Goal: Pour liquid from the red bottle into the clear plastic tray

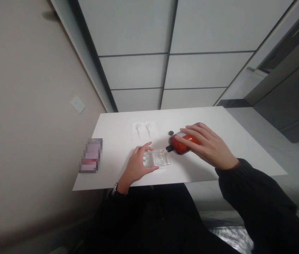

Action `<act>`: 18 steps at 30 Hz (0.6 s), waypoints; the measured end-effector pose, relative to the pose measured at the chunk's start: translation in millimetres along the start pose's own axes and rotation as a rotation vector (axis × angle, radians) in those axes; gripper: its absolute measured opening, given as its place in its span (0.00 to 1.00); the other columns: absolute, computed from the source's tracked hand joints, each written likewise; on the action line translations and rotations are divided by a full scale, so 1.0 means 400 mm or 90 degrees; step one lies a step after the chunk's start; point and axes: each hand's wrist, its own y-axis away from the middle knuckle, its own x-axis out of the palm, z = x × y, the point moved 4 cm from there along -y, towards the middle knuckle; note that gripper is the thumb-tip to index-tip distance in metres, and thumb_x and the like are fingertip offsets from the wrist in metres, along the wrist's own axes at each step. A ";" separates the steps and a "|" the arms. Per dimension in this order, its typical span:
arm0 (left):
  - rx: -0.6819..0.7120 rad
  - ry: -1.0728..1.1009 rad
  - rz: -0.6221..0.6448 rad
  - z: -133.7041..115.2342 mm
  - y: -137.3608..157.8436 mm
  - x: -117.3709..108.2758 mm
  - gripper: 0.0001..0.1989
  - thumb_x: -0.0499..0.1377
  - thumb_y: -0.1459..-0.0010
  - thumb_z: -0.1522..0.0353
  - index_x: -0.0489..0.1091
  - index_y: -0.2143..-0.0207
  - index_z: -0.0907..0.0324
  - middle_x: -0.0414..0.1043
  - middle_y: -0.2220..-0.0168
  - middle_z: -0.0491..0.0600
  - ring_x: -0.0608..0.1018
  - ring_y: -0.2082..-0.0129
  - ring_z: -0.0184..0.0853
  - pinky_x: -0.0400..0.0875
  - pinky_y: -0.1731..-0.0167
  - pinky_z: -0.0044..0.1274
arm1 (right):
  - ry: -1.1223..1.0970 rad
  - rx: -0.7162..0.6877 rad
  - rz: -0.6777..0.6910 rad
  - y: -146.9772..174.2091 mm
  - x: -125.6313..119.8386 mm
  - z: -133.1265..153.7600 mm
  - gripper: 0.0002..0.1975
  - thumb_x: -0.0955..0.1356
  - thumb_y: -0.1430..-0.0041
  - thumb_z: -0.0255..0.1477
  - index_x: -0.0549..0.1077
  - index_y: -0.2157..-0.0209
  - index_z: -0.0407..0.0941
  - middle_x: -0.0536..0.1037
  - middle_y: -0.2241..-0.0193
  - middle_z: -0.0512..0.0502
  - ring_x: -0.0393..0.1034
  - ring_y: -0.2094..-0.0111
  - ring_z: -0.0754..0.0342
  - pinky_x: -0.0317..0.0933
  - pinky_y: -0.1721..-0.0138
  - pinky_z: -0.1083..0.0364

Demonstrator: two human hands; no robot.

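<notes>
While pinching the clear container [160,160] near the front edge of the desk [250,155] with left hand [135,165] fingers, tipping the red bottle [177,145] just right of it, wrapping right hand [208,146] fingers round. Best pouring low, gently; minding the black cap [171,133] just beyond; finding open room rightward; seeing two white pieces [139,127] before the far edge.

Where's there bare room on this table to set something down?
Two bare patches show on the white table: one between the pixelated object at its left edge and the left hand, another beyond the right hand, toward the far right corner. The middle is crowded: both hands, the clear container, red bottle, black cap and two white pieces.
</notes>
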 end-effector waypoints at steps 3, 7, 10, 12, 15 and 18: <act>0.000 0.000 -0.002 -0.002 0.001 -0.002 0.50 0.77 0.51 0.69 0.57 0.30 0.48 0.76 0.43 0.50 0.73 0.43 0.49 0.68 0.39 0.44 | 0.004 -0.005 0.001 -0.001 -0.001 0.001 0.40 0.69 0.34 0.15 0.57 0.27 0.54 0.75 0.38 0.37 0.70 0.37 0.38 0.68 0.38 0.32; -0.002 0.002 -0.004 -0.003 0.002 -0.002 0.50 0.77 0.51 0.70 0.57 0.31 0.49 0.75 0.43 0.50 0.73 0.43 0.48 0.67 0.38 0.44 | 0.004 -0.015 -0.003 -0.001 -0.001 0.003 0.39 0.69 0.34 0.15 0.58 0.27 0.52 0.75 0.38 0.36 0.70 0.37 0.37 0.68 0.38 0.33; 0.001 0.001 -0.001 -0.002 0.002 0.001 0.50 0.77 0.51 0.69 0.56 0.30 0.48 0.75 0.43 0.50 0.73 0.43 0.49 0.67 0.38 0.44 | -0.012 -0.002 -0.002 0.000 0.002 0.001 0.40 0.69 0.34 0.15 0.57 0.27 0.54 0.75 0.37 0.38 0.70 0.37 0.38 0.67 0.37 0.33; 0.003 -0.001 0.001 -0.001 0.001 0.002 0.50 0.77 0.50 0.69 0.56 0.30 0.47 0.75 0.43 0.50 0.73 0.43 0.49 0.67 0.38 0.44 | -0.017 0.001 -0.003 0.000 0.003 0.000 0.40 0.69 0.35 0.15 0.58 0.27 0.55 0.75 0.37 0.38 0.70 0.37 0.38 0.67 0.37 0.33; 0.002 -0.002 0.002 -0.001 0.001 0.002 0.50 0.77 0.49 0.68 0.56 0.30 0.47 0.75 0.42 0.50 0.73 0.43 0.49 0.67 0.38 0.44 | -0.019 -0.002 -0.006 -0.001 0.001 0.001 0.39 0.69 0.35 0.15 0.59 0.27 0.54 0.75 0.37 0.38 0.70 0.37 0.38 0.66 0.36 0.33; 0.001 -0.002 0.002 -0.002 0.001 0.002 0.50 0.77 0.50 0.68 0.56 0.30 0.47 0.75 0.43 0.50 0.73 0.43 0.49 0.67 0.38 0.44 | -0.020 0.001 -0.007 -0.002 -0.002 0.001 0.39 0.69 0.34 0.15 0.60 0.28 0.54 0.75 0.37 0.39 0.70 0.37 0.39 0.66 0.36 0.33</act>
